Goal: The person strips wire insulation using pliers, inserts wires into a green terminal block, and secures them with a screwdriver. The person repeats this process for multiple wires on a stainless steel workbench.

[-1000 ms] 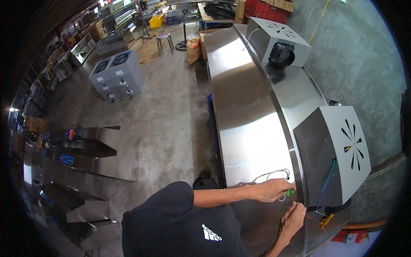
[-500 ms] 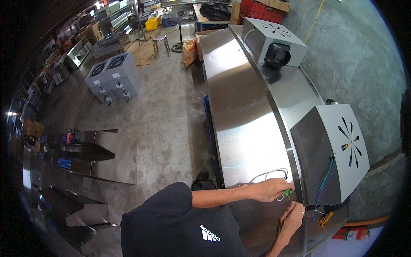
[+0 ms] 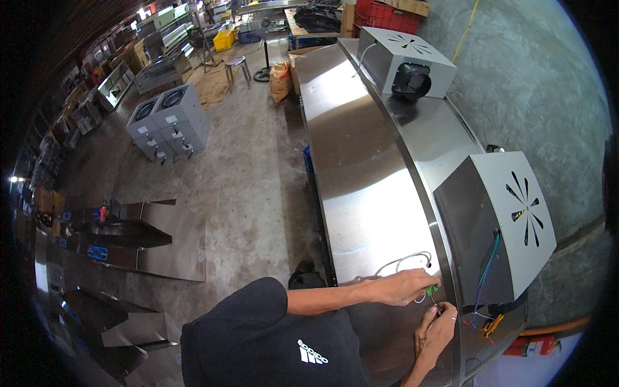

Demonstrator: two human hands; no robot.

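Observation:
My left hand (image 3: 405, 287) pinches a small green terminal block (image 3: 432, 291) above the metal sheet. Beside it, my right hand (image 3: 434, 330) is closed round the dark handle of a small screwdriver (image 3: 440, 310), mostly covered by the fingers. Its thin shaft points up at the green block; whether the tip sits in a screw is too small to tell. A grey cable (image 3: 403, 259) loops on the metal next to my left hand and runs to a hole. To the right stands a metal fan housing (image 3: 470, 238) with blue and green wires (image 3: 483, 276) hanging from its side.
Orange-handled pliers (image 3: 493, 327) lie right of my right hand. A raised metal ridge (image 3: 422, 174) runs along the long steel hood (image 3: 361, 135). A second housing (image 3: 406, 58) stands at its far end, near the concrete wall (image 3: 516, 84). Grey fan boxes (image 3: 169, 122) stand on the floor left.
My right hand has shifted slightly, its fingers turned a little round the screwdriver handle. My left hand stays on the green terminal block. The whole view has moved slightly.

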